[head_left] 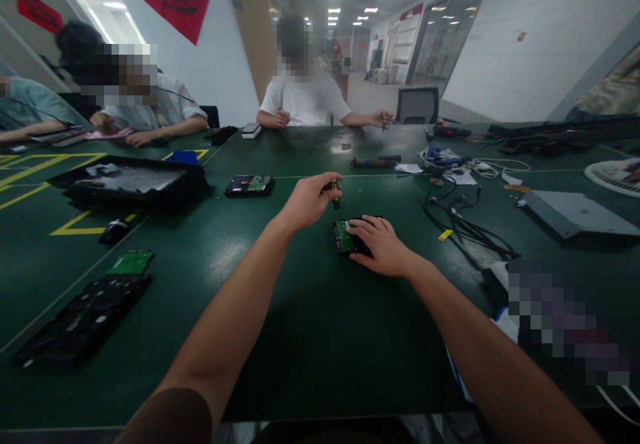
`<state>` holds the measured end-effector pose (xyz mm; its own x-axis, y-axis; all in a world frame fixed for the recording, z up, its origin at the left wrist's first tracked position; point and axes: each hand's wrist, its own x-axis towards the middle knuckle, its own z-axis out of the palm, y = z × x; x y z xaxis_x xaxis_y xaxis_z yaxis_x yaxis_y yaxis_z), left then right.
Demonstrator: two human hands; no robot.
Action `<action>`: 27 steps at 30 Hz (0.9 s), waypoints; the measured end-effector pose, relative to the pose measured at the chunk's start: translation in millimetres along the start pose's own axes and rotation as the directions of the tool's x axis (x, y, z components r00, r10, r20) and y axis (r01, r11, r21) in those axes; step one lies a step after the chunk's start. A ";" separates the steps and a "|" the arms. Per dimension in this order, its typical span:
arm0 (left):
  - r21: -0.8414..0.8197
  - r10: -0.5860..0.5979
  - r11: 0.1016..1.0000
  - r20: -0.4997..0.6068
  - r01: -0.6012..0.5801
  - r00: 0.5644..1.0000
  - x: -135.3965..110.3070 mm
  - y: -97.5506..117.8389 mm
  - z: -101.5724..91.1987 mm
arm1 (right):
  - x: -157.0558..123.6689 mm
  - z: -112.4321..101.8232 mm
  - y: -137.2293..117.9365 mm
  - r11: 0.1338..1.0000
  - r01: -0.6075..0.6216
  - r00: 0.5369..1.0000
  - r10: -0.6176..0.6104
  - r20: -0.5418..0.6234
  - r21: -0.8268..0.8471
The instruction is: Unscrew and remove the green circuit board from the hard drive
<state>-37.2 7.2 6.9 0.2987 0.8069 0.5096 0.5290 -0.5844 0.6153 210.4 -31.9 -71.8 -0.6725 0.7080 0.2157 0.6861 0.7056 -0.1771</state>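
Observation:
My left hand (306, 203) is closed round the handle of a small yellow-and-black screwdriver (337, 199). Its shaft points down, with the tip at the green circuit board of a hard drive (343, 239) on the table. Across the right part of that drive lies my right hand (386, 249), fingers over the top and thumb along the near edge, gripping it against the tabletop. The covered part of the drive is hidden, and I cannot tell whether the tip sits in a screw.
Another hard drive (249, 185) lies to the left, beyond a stack of black drives (85, 321) and a loose green board (131, 262). A black tray (130, 181) stands farther back. Cables (463, 221) and a grey metal box (583, 216) lie right. Several people sit opposite.

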 end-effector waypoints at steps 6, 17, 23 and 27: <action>0.075 -0.014 0.997 -0.040 0.017 0.999 0.7 -5.2 2.0 | -0.3 1.7 1.5 1.000 0.008 1.000 -0.008 -0.001 0.003; -0.135 0.046 0.990 0.098 -0.032 0.994 -1.7 5.6 2.1 | 8.3 4.8 5.2 0.998 0.048 0.998 -0.047 -0.031 0.032; -0.446 -0.044 0.887 0.176 0.120 0.983 -2.3 1.3 12.7 | 10.4 2.6 3.2 0.999 0.049 0.999 -0.048 -0.025 0.020; -0.590 -0.097 0.792 0.134 0.158 0.986 -1.4 0.8 24.7 | 10.0 1.0 1.1 0.999 0.047 0.998 -0.047 -0.037 0.004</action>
<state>-17.6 7.7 -8.1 0.3500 0.8639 0.3622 -0.0024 -0.3858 0.9226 204.2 -24.1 -70.8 -0.6930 0.6728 0.2589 0.6527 0.7381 -0.1711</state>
